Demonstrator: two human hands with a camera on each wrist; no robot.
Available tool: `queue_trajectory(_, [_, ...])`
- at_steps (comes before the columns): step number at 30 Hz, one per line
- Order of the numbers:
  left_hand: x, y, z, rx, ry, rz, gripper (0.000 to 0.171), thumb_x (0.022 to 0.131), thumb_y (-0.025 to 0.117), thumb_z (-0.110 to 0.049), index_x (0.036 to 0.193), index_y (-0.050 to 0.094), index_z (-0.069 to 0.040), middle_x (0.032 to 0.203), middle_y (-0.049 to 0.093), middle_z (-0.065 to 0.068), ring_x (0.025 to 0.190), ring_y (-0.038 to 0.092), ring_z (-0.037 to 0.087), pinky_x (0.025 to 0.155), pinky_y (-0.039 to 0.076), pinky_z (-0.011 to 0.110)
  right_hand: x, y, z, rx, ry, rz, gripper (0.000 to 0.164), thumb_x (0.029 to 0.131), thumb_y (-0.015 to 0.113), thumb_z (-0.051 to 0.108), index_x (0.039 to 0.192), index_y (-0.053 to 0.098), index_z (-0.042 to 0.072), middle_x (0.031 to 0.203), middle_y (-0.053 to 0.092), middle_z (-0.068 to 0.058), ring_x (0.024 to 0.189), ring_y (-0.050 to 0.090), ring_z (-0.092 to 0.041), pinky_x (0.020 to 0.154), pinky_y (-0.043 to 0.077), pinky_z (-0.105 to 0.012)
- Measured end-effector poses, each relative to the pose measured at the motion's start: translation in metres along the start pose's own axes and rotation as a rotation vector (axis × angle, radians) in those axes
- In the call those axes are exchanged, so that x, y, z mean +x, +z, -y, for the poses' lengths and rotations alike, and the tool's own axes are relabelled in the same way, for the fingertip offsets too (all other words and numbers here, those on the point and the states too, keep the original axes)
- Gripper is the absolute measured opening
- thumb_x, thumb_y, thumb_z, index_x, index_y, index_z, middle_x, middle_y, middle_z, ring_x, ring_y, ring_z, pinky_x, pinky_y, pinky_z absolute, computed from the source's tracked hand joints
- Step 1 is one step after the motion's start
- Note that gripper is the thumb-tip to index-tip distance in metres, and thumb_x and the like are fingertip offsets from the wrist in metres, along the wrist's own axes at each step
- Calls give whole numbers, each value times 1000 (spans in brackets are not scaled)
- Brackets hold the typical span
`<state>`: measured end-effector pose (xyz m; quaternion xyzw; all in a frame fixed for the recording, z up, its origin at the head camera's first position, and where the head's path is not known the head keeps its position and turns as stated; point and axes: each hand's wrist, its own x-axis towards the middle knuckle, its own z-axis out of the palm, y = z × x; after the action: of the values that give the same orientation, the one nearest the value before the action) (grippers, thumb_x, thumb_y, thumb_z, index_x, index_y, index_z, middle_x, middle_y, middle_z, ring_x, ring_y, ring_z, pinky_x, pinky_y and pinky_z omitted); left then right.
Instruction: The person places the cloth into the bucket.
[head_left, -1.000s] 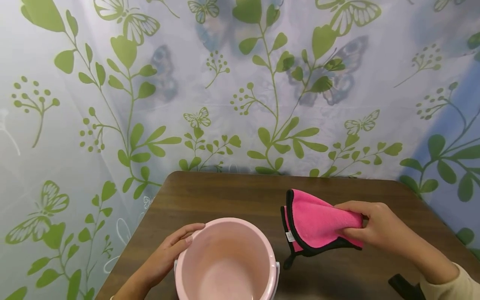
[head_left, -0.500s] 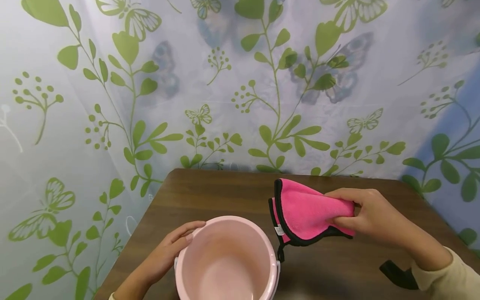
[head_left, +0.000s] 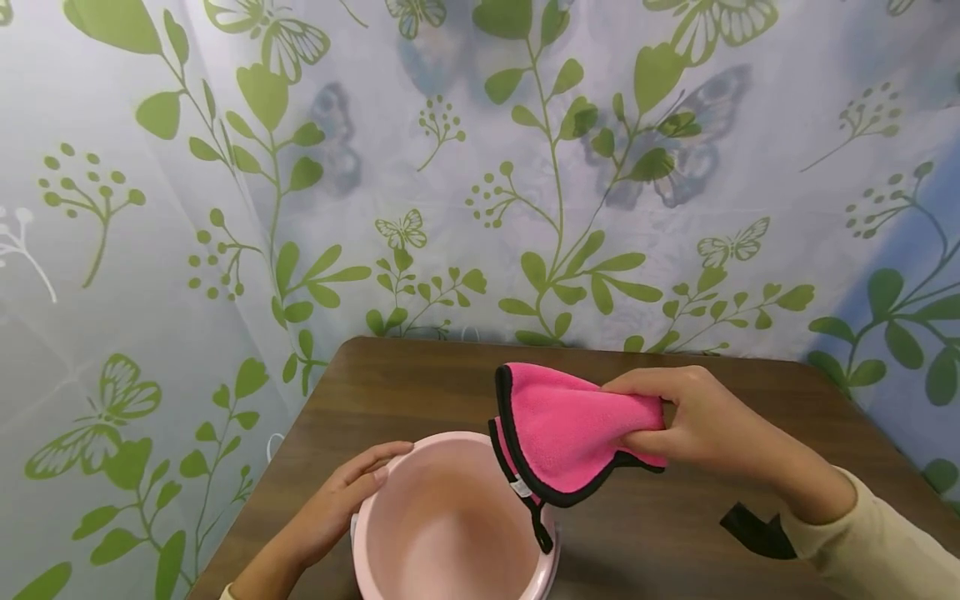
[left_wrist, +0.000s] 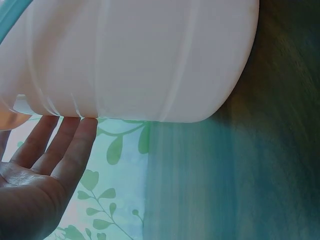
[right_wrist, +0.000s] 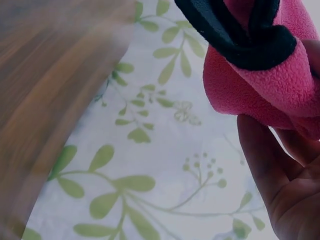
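Note:
A pale pink bucket [head_left: 408, 500] stands at the near side of the table, its mouth facing up. My left hand [head_left: 341, 496] rests against its left rim; the left wrist view shows straight fingers [left_wrist: 70, 150] touching the outer wall [left_wrist: 145, 60]. My right hand [head_left: 701, 421] pinches a folded bright pink cloth [head_left: 566, 433] with black edging, thumb below and fingers above. The cloth's left end, with a white tag [head_left: 521, 487] and a black hanging loop [head_left: 542, 532], overlaps the bucket's right rim in the head view. The right wrist view has the bunched cloth [right_wrist: 250, 92] close up.
The dark brown wooden table [head_left: 420, 383] has rounded far corners. Behind it hangs a pale curtain [head_left: 480, 250] with green leaves and butterflies. A black strap-like piece [head_left: 757, 533] shows beside the right sleeve [head_left: 862, 542]. The bucket's bluish handle [left_wrist: 12, 17] shows in the left wrist view.
My right hand has carried the cloth leftward, from beside the bucket to where it overlaps the bucket's right rim. The left hand has stayed at the rim.

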<state>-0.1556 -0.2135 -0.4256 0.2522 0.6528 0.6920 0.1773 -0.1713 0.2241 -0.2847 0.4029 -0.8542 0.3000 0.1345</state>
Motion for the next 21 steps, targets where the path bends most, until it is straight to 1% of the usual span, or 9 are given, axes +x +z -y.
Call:
queue_trajectory(3, [0,0,0,-4,-1,-3,41,112,35,-15,152,45,-12,141,58,4,120,61,23,90,55,38,7,7,4,28,-46,16,44,75,88,4,110,73,28,94,68,17,70,57,-4,58,47,-21])
queue_trajectory(6, [0,0,1,4,-3,-11,41,111,36,-15,151,46,-13,140,59,4,117,62,22,88,56,39,14,13,7,56,-90,27,43,76,86,3,110,74,26,99,70,15,71,58,-3,59,47,-19])
queue_trajectory(9, [1,-1,1,5,6,-8,41,111,36,-14,151,46,-13,138,60,3,115,62,20,87,56,38,20,19,12,84,-114,46,42,77,84,3,110,74,27,102,70,15,73,59,-4,60,48,-19])
queue_trajectory(14, [2,-2,1,1,21,2,41,111,35,-13,151,45,-11,138,60,2,115,62,18,88,56,37,29,30,17,105,-123,91,39,79,83,5,111,74,27,103,70,15,77,61,-3,61,51,-23])
queue_trajectory(19, [3,-3,0,13,1,-10,41,111,36,-15,151,43,-8,140,58,1,116,62,20,89,56,39,36,41,20,112,-125,147,35,82,82,9,112,75,26,105,70,16,83,62,-3,67,52,-24])
queue_trajectory(21, [3,-3,0,18,-8,-14,41,111,36,-16,151,44,-10,141,57,0,116,63,20,89,56,39,39,45,22,109,-127,165,35,83,81,10,113,74,26,106,69,16,86,62,-2,69,52,-23])
